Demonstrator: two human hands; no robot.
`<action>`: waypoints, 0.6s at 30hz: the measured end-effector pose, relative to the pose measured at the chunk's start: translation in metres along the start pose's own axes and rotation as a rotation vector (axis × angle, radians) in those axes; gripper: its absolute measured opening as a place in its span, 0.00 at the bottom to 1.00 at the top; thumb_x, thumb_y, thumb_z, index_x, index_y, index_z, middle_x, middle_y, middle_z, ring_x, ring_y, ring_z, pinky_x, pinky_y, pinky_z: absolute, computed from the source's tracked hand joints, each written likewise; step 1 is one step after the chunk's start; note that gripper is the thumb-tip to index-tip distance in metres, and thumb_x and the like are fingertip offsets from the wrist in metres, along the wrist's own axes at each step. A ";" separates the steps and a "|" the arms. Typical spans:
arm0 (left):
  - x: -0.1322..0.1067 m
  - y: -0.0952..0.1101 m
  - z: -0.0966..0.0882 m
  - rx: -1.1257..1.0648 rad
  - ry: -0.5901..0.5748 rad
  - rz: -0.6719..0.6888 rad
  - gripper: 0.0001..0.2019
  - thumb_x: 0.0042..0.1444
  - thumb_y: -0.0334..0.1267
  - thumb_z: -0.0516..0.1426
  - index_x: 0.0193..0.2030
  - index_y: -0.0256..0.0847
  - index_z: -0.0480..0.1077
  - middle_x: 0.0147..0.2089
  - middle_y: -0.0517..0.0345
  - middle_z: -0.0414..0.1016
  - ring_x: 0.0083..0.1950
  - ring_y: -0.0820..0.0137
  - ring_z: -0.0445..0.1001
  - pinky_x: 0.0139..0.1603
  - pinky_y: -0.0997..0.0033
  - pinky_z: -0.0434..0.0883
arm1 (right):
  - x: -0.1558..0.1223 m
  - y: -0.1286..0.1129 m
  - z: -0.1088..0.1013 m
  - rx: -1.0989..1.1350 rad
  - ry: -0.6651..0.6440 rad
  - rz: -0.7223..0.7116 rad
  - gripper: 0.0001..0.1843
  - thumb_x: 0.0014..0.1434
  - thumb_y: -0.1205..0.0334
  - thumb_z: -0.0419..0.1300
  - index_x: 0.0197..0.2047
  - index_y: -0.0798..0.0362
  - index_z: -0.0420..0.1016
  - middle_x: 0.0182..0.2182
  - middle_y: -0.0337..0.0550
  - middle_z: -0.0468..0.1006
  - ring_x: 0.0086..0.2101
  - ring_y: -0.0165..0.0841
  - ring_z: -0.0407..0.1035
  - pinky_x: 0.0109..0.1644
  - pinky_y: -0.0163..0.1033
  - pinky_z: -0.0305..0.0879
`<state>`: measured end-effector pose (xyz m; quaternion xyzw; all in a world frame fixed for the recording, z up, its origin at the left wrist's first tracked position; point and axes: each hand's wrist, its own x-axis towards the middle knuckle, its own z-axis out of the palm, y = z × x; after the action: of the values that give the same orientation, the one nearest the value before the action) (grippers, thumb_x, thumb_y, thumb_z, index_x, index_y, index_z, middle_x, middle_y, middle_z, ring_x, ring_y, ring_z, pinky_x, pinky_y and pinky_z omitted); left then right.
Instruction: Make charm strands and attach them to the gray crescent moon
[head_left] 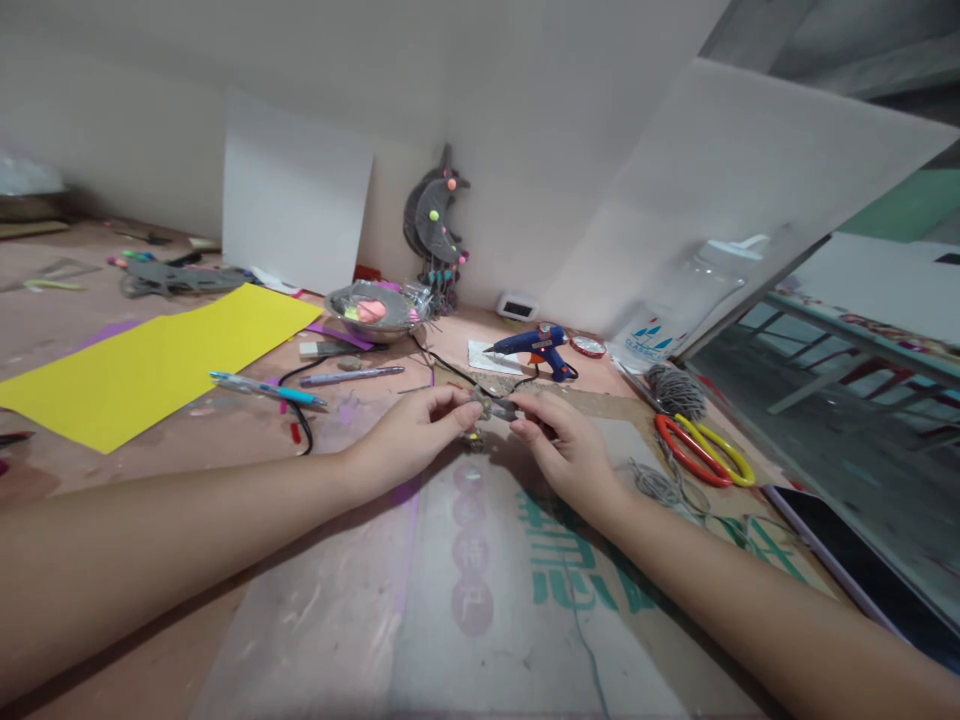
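Note:
My left hand (424,430) and my right hand (566,440) meet near the middle of the table, above a printed plastic sheet (442,620). Between their fingertips is a small grey craft piece (501,408), pinched from both sides; its exact kind is too small to make out. A little bit with yellow on it (474,438) hangs or lies just below. Behind the hands, a blue hot glue gun (544,345) rests with its nozzle over a white pad (491,357).
Red-and-yellow-handled scissors (694,450) and a ball of grey yarn (675,390) lie right, near a phone (847,560). Yellow paper (157,360), a blue pen (270,388) and a bowl (375,310) are left. A moon-shaped ornament (435,225) leans on the wall; a clear bottle (690,300) stands behind.

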<state>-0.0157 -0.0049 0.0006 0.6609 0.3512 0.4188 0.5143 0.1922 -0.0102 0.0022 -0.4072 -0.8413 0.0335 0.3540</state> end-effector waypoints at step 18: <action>0.000 -0.004 0.004 -0.307 -0.040 -0.080 0.17 0.54 0.51 0.57 0.31 0.36 0.68 0.31 0.57 0.68 0.34 0.72 0.66 0.37 0.72 0.63 | 0.000 -0.011 -0.009 -0.056 0.024 -0.074 0.13 0.64 0.57 0.52 0.47 0.51 0.73 0.27 0.41 0.69 0.29 0.33 0.65 0.33 0.37 0.61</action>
<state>-0.0118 -0.0061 -0.0035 0.5683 0.2986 0.4333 0.6325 0.1908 -0.0203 0.0130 -0.3861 -0.8519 -0.0081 0.3538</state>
